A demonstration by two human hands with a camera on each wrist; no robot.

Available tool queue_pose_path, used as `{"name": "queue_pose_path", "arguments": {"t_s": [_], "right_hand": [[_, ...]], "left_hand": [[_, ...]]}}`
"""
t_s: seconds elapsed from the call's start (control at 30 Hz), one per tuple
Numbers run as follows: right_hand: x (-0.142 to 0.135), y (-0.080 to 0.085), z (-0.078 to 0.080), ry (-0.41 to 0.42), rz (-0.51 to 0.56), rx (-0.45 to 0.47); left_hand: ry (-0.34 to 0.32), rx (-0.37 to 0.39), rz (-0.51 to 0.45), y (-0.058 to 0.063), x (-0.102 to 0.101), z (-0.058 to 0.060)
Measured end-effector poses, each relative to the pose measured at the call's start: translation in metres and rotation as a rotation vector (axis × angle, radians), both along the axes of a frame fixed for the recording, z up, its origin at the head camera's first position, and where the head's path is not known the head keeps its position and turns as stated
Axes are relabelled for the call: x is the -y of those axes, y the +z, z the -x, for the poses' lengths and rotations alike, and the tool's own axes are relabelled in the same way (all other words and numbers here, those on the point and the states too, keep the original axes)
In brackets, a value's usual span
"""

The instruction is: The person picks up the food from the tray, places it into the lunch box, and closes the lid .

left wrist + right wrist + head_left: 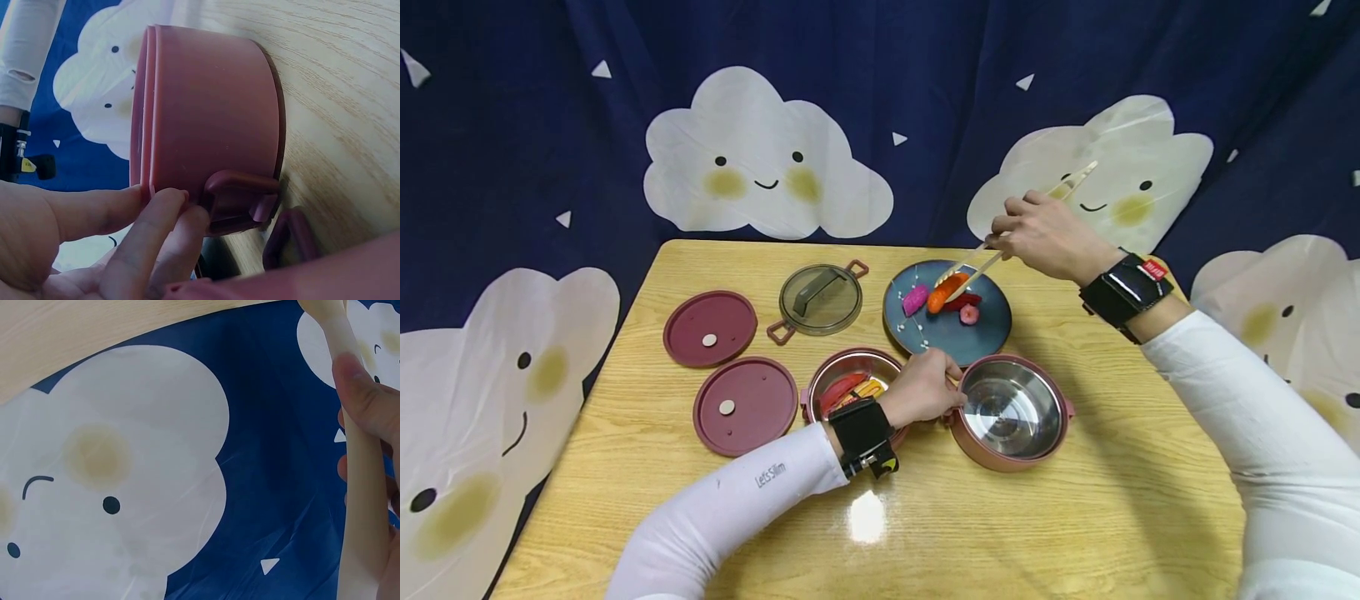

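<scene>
My left hand [927, 387] pinches the rim of the right-hand pink pot [996, 454], beside its handle. That pot's steel inside holds nothing visible. In the left wrist view, thumb and fingers meet at the rim of the pot [212, 106]. My right hand [1047, 233] grips beige tongs [990, 260] above the blue plate [992, 340]. Between the tong tips is an orange elongated food piece [946, 295], over or on the plate; contact is unclear. A purple piece [915, 300], a dark red piece [967, 301] and a pink round piece [969, 315] lie on the plate.
Partly behind my left wrist stands another pink pot [848, 353] containing red and yellow pieces. To the left lie two maroon lids [730, 308] and a glass lid [838, 312] with pink side handles. A cloud-print curtain [925, 75] hangs behind the wooden table [970, 542].
</scene>
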State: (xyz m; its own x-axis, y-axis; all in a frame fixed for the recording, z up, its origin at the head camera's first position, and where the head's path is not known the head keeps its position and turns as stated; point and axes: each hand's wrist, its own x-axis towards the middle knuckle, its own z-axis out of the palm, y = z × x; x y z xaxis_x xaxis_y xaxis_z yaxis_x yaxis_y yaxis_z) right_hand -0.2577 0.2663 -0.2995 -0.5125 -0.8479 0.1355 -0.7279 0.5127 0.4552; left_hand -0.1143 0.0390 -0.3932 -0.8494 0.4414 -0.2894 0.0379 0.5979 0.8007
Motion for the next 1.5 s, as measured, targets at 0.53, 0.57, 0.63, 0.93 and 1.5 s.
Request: {"name": "queue_pose_path", "arguments": {"t_s": [0.53, 0.57, 0.63, 0.93, 1.5], "right_hand": [[-0.013, 0.013, -0.019, -0.004, 0.093, -0.015], [-0.015, 0.015, -0.021, -0.008, 0.091, -0.013], [-0.017, 0.018, -0.026, -0.017, 0.082, -0.012], [-0.032, 0.031, -0.051, -0.048, 0.063, -0.031], [-0.050, 0.045, -0.109, -0.071, 0.098, -0.053]], "left_hand": [[-0.001, 0.007, 0.015, 0.000, 0.000, 0.000], [-0.001, 0.008, 0.016, 0.000, 0.000, 0.000], [-0.001, 0.000, 0.021, 0.000, 0.000, 0.000], [-0.012, -0.018, 0.024, -0.001, 0.000, 0.000], [-0.008, -0.017, 0.003, -0.003, 0.000, 0.000]]}}
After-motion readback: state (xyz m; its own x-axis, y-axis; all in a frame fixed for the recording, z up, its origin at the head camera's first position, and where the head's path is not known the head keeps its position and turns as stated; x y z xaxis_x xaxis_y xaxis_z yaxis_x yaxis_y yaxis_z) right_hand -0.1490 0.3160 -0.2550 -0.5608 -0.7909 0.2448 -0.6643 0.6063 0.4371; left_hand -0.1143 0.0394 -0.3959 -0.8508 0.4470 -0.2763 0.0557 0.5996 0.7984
